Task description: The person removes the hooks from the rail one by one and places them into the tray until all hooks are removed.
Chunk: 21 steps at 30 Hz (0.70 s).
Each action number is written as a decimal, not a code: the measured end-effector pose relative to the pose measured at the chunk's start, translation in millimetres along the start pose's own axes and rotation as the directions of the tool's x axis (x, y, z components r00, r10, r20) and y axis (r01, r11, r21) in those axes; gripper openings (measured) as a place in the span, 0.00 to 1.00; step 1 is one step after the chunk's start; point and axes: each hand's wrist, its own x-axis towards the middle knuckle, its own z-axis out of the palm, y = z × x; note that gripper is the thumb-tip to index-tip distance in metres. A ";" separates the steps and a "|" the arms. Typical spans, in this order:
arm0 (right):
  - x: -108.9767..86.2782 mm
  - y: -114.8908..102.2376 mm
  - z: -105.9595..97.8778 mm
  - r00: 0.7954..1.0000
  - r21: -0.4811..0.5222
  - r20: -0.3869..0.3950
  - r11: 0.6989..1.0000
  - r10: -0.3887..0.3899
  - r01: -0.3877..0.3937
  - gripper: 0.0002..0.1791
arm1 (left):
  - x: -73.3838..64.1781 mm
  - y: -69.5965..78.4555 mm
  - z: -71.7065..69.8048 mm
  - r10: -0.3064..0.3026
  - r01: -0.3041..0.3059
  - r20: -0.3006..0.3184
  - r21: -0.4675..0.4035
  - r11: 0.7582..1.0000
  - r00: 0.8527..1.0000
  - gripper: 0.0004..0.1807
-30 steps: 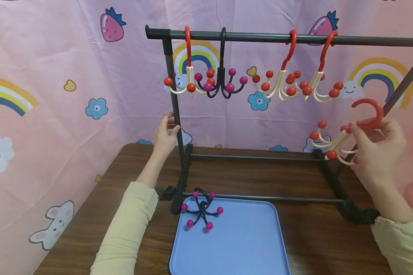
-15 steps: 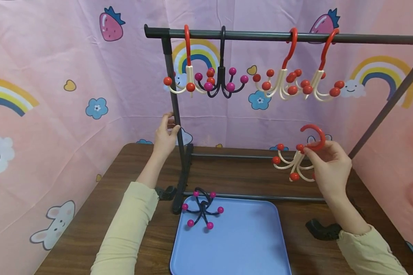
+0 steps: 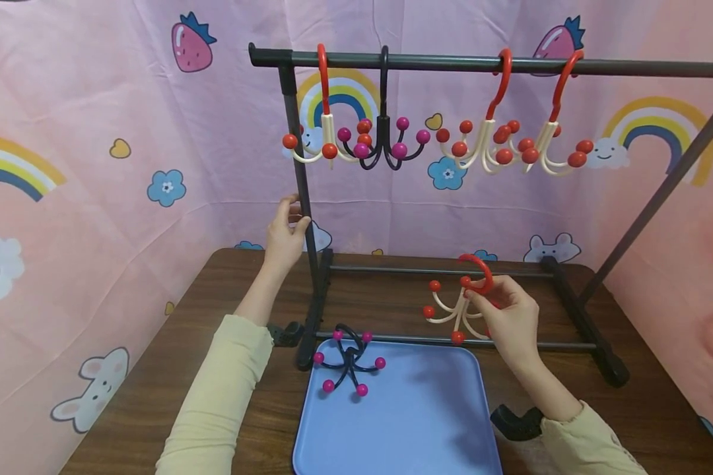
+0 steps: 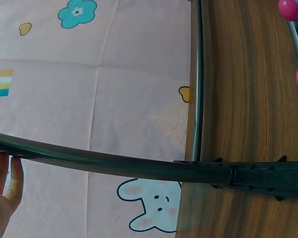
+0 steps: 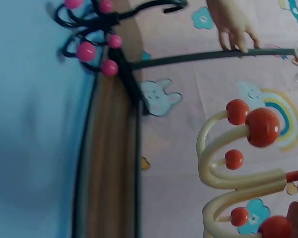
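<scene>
My right hand [image 3: 511,316] pinches a multi-arm hook hanger [image 3: 460,310] by its red hook, over the rack's base, near the tray's far edge. Its cream arms end in red balls; they fill the right of the right wrist view. My left hand [image 3: 285,237] holds the left post [image 4: 104,163] of a dark clothes rack, with fingertips against the tube. A black hook hanger with pink balls [image 3: 350,361] lies on the blue tray [image 3: 416,422], at its far left corner.
From the rack's top rail [image 3: 440,63] hang several hook hangers, including a black one with pink balls [image 3: 383,135] and a red-hooked one [image 3: 486,142] farther right. The wooden table [image 3: 154,396] meets a patterned cloth backdrop [image 3: 125,264] at the back and sides.
My right hand has carried the red-hooked hanger left and down, from beside the right post to above the rack's lower bars. The left hand has stayed at its post.
</scene>
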 end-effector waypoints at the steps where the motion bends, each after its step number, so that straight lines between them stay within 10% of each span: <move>1: -2.8 -0.3 2.5 1.000 0.003 0.020 1.000 0.011 -0.011 0.09 | -0.3 0.1 0.1 -0.002 0.002 0.002 -0.001 1.000 1.000 0.21; 21: -55.3 54.1 63.8 0.963 0.009 0.251 0.995 0.098 -0.104 0.08 | -1.5 1.0 0.9 -0.022 0.022 0.005 0.006 1.000 1.000 0.22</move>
